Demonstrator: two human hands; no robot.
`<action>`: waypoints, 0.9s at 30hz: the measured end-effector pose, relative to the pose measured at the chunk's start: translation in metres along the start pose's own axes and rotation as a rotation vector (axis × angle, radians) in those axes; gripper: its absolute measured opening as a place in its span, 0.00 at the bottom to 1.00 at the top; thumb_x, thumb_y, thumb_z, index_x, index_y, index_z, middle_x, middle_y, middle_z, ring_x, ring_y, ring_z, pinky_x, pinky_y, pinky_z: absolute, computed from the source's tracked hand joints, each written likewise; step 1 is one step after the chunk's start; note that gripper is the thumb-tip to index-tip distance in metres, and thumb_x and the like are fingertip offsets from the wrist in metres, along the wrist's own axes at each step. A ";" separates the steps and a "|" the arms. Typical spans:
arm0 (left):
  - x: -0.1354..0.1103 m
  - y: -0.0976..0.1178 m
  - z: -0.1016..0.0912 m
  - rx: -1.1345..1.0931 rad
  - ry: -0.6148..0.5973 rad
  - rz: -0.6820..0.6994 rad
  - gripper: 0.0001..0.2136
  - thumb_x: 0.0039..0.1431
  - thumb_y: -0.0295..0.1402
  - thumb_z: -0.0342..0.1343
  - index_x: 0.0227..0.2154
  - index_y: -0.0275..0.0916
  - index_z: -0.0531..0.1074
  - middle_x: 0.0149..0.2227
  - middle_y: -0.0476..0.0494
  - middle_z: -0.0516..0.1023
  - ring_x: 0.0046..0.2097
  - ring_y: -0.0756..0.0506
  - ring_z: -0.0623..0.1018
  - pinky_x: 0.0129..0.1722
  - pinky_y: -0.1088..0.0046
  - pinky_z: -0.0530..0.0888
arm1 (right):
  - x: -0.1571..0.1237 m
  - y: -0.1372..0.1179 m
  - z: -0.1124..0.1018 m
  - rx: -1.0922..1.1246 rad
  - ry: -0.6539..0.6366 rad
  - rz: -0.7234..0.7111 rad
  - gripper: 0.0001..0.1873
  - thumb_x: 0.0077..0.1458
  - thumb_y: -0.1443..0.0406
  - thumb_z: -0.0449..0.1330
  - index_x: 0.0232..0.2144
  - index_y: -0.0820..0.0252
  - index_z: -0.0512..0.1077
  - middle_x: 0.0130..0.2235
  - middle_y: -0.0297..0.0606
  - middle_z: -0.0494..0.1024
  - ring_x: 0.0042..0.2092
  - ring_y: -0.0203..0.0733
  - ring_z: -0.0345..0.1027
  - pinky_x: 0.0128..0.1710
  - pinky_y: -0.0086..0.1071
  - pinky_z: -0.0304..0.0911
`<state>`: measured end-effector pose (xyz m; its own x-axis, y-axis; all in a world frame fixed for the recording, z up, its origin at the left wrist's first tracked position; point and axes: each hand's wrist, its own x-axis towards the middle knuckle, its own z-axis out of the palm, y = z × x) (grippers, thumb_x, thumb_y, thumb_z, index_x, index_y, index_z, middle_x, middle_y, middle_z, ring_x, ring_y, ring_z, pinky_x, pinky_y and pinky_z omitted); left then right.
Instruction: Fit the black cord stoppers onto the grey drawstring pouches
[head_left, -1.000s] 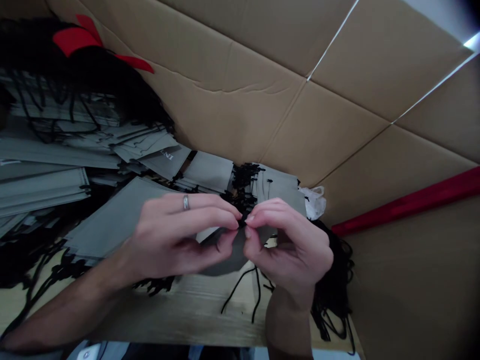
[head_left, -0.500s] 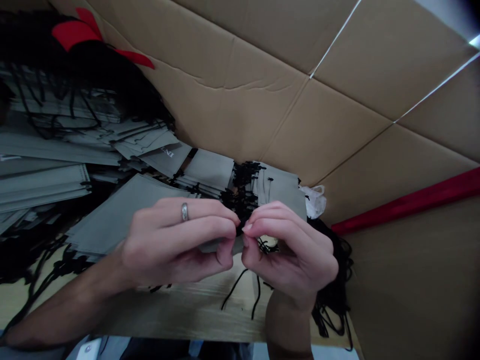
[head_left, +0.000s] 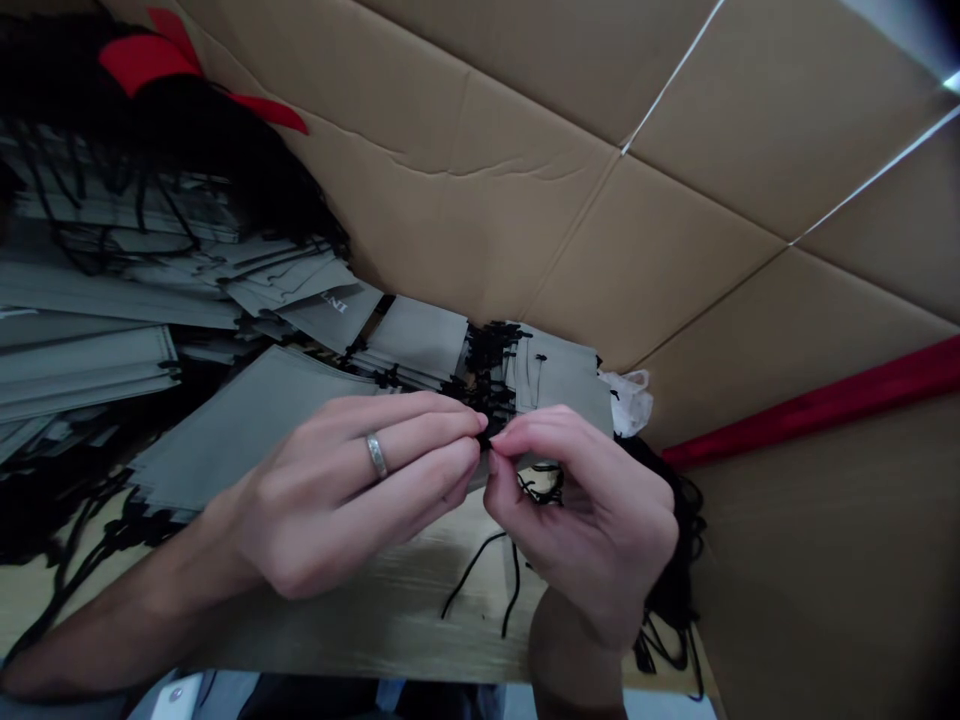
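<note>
Creased cardboard wall [head_left: 450,130] at back; dark red strip [head_left: 817,410] slanting at right; crumpled plastic [head_left: 632,402] (whitish) near wall.

My pale wooden bench [head_left: 360,635] carries stacked flat grey rectangular pieces [head_left: 225,425] and tangled thin black cords [head_left: 675,590] toward its right end.

White letters that look like "INT" [head_left: 334,303] stand on 1 grey sheet [head_left: 321,322] in the pile.
</note>
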<state>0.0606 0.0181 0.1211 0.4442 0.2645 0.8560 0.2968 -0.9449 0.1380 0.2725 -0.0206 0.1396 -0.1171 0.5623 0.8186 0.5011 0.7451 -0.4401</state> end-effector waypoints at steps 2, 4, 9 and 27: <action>0.001 -0.001 0.004 -0.071 0.005 -0.051 0.09 0.75 0.43 0.63 0.51 0.49 0.81 0.49 0.43 0.89 0.52 0.38 0.90 0.47 0.59 0.94 | 0.000 -0.005 -0.001 -0.067 -0.004 -0.001 0.11 0.62 0.80 0.67 0.39 0.61 0.81 0.36 0.36 0.83 0.39 0.38 0.79 0.42 0.34 0.79; 0.005 0.001 0.010 -0.108 -0.004 -0.134 0.13 0.72 0.48 0.67 0.51 0.49 0.82 0.47 0.43 0.89 0.52 0.37 0.89 0.45 0.58 0.94 | 0.000 -0.008 -0.001 -0.133 -0.011 -0.011 0.10 0.64 0.79 0.67 0.38 0.61 0.80 0.36 0.36 0.84 0.39 0.37 0.80 0.43 0.32 0.79; 0.013 0.010 0.019 -0.161 -0.009 -0.163 0.13 0.71 0.49 0.67 0.48 0.49 0.82 0.43 0.45 0.88 0.48 0.39 0.90 0.43 0.63 0.93 | -0.002 -0.009 -0.001 -0.186 -0.023 -0.056 0.10 0.66 0.79 0.66 0.38 0.62 0.80 0.36 0.37 0.84 0.39 0.37 0.79 0.44 0.31 0.79; 0.014 -0.008 0.019 -0.478 0.153 -0.299 0.12 0.56 0.23 0.70 0.41 0.42 0.81 0.39 0.51 0.89 0.38 0.50 0.88 0.39 0.79 0.85 | 0.006 0.012 0.004 0.059 0.078 -0.158 0.14 0.60 0.81 0.68 0.41 0.60 0.82 0.36 0.37 0.84 0.36 0.42 0.81 0.35 0.37 0.81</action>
<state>0.0803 0.0324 0.1227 0.2621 0.5360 0.8025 -0.0401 -0.8248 0.5640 0.2746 -0.0072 0.1377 -0.1225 0.4083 0.9046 0.4306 0.8430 -0.3222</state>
